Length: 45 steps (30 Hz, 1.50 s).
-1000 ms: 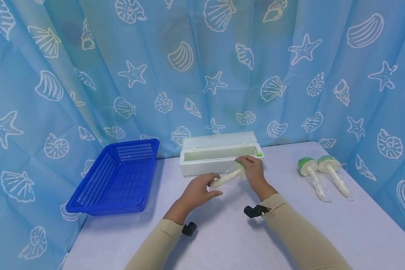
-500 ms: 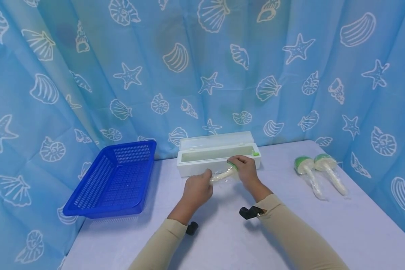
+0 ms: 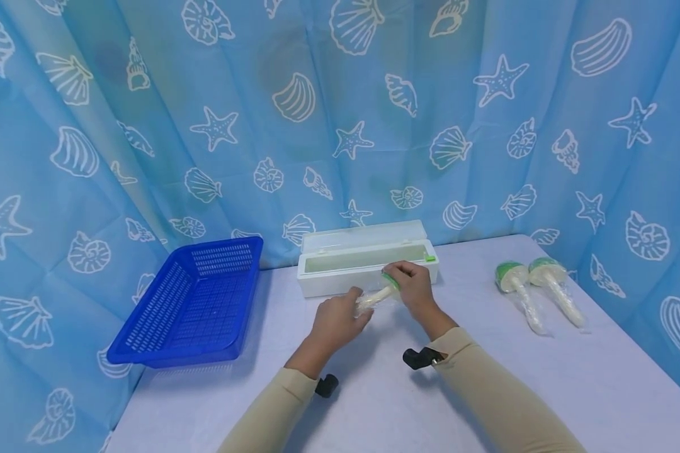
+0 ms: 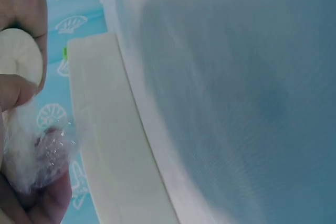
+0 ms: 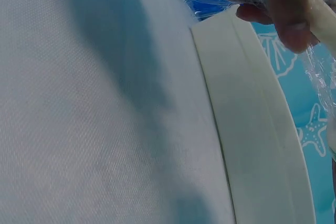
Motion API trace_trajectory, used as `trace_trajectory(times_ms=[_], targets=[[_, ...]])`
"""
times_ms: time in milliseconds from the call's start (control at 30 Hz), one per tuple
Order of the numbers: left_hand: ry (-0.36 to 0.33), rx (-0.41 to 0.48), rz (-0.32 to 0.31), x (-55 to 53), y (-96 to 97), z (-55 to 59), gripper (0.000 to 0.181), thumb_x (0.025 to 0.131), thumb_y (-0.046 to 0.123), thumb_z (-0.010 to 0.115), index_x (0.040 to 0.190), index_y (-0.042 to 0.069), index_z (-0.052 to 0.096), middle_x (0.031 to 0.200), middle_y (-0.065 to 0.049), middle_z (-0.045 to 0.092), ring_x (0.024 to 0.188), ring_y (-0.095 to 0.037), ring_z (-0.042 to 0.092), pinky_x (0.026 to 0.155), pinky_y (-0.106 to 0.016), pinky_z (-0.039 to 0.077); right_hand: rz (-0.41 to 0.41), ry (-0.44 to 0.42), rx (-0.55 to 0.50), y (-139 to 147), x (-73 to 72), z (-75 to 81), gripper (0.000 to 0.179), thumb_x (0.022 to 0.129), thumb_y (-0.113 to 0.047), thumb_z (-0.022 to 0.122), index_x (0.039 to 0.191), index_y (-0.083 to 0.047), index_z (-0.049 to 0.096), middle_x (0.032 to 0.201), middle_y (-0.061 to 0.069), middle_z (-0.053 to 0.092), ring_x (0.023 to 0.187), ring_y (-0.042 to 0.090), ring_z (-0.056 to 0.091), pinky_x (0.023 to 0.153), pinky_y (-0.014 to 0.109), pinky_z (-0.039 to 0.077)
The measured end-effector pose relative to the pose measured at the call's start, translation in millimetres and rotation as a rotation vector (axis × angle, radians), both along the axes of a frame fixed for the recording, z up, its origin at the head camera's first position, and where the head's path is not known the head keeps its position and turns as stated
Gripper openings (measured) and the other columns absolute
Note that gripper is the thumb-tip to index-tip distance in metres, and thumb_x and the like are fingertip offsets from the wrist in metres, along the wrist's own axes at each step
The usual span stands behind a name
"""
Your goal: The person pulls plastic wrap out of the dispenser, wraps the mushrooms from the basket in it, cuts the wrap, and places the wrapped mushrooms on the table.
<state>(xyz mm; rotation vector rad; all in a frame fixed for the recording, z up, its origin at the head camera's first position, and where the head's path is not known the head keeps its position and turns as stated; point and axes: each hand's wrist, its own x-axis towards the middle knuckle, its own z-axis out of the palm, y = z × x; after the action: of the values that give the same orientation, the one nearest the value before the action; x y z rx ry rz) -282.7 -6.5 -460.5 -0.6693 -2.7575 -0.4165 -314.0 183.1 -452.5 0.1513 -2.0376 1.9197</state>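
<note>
A mushroom (image 3: 378,296) with a pale stem and green cap, wrapped in clear plastic film, is held above the table between both hands. My left hand (image 3: 335,319) grips the film-covered stem end, its thumb lying along the stem in the left wrist view. My right hand (image 3: 415,288) pinches the green cap at the other end. In the left wrist view the cap's white underside (image 4: 21,53) shows beside the thumb. Behind the hands stands a long white box (image 3: 340,286), lid raised, with a small green tab (image 3: 429,258) at its right end.
Two more film-wrapped, green-capped mushrooms, a left one (image 3: 522,296) and a right one (image 3: 563,299), lie on the white-covered table (image 3: 385,402) at the right. A blue plastic basket (image 3: 198,346) stands at the left. A blue shell-patterned curtain (image 3: 328,126) hangs behind.
My left fingers, spread at the stem end a second ago, closed round the wrapped stem, and the thumb has since shifted outward. My right hand stays at the cap.
</note>
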Motion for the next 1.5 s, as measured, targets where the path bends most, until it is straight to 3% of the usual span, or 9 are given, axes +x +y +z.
trace_trajectory(times_ms=[100,200,433,533,733,1033,1167,1300,1500], targets=[[0.097,-0.064,0.027,-0.4,0.9,1.7,0.031,0.085,0.031,0.071,0.107,0.012,0.061,0.063,0.004,0.056,0.047,-0.010,0.046,0.045,-0.026,0.038,0.015,0.017,0.000,-3.0,1.6,1.2,0.016,0.090,-0.013,0.068,0.091,0.002,0.073,0.086,0.009,0.070,0.072,0.016,0.061,0.061,0.024,0.050],[0.105,-0.116,0.046,-0.9,1.9,1.8,0.026,0.082,0.025,0.073,0.101,0.011,0.062,0.062,0.003,0.057,0.047,-0.010,0.047,0.044,-0.026,0.039,0.024,0.029,0.012,-5.6,2.9,1.0,0.015,0.090,-0.011,0.068,0.090,0.003,0.074,0.087,0.009,0.071,0.074,0.015,0.062,0.063,0.024,0.050],[-0.150,-0.020,0.027,-4.4,2.3,-1.5,0.017,0.085,0.008,0.067,0.101,0.012,0.068,0.066,0.005,0.061,0.052,-0.008,0.049,0.050,-0.024,0.041,0.050,0.067,0.077,-7.8,5.9,0.8,0.015,0.090,-0.011,0.069,0.091,0.003,0.073,0.093,0.012,0.072,0.084,0.016,0.063,0.071,0.024,0.050],[-0.200,0.032,0.010,-5.5,1.4,-2.2,0.007,0.087,0.013,0.071,0.094,0.013,0.068,0.066,0.008,0.060,0.054,-0.008,0.050,0.051,-0.023,0.042,0.048,0.081,0.091,-7.0,6.1,1.9,0.015,0.090,-0.012,0.069,0.091,0.002,0.074,0.094,0.011,0.072,0.086,0.017,0.063,0.073,0.024,0.050],[-0.218,0.092,0.005,-3.9,0.9,-4.3,0.037,0.080,0.040,0.080,0.101,0.014,0.065,0.073,0.011,0.057,0.063,-0.009,0.050,0.056,-0.025,0.042,0.054,0.109,0.120,-6.4,10.7,8.7,0.013,0.091,-0.011,0.067,0.090,0.001,0.073,0.093,0.011,0.072,0.088,0.019,0.063,0.076,0.025,0.050],[-0.350,-0.025,-0.090,0.2,-2.5,-10.7,0.054,0.076,0.014,0.081,0.123,0.009,0.055,0.099,0.003,0.060,0.086,-0.013,0.057,0.080,-0.031,0.049,0.040,0.110,0.200,-2.2,8.0,-0.6,0.012,0.090,-0.012,0.069,0.088,-0.001,0.074,0.093,0.008,0.071,0.089,0.022,0.064,0.078,0.037,0.051],[-0.334,-0.068,-0.141,5.5,-6.0,-11.7,0.058,0.084,0.016,0.077,0.134,0.009,0.050,0.115,-0.002,0.064,0.101,-0.015,0.061,0.088,-0.033,0.048,0.029,0.111,0.249,2.7,7.1,-2.7,0.013,0.090,-0.013,0.070,0.090,0.000,0.074,0.093,0.006,0.072,0.089,0.022,0.065,0.077,0.039,0.051],[-0.274,-0.078,-0.179,6.3,-9.4,-9.9,0.049,0.088,0.029,0.073,0.132,0.012,0.058,0.109,0.002,0.068,0.089,-0.008,0.061,0.078,-0.029,0.049,0.020,0.113,0.262,7.3,7.5,-3.1,0.011,0.089,-0.012,0.070,0.090,-0.002,0.074,0.093,0.006,0.072,0.090,0.022,0.064,0.079,0.040,0.050],[-0.328,-0.037,-0.226,7.0,-13.6,-7.7,0.037,0.082,0.033,0.077,0.113,0.015,0.070,0.080,0.015,0.063,0.066,-0.002,0.050,0.063,-0.021,0.044,0.071,0.127,0.302,10.3,12.5,-4.8,0.007,0.089,-0.009,0.070,0.088,-0.005,0.075,0.094,0.005,0.071,0.091,0.021,0.065,0.079,0.039,0.052]])
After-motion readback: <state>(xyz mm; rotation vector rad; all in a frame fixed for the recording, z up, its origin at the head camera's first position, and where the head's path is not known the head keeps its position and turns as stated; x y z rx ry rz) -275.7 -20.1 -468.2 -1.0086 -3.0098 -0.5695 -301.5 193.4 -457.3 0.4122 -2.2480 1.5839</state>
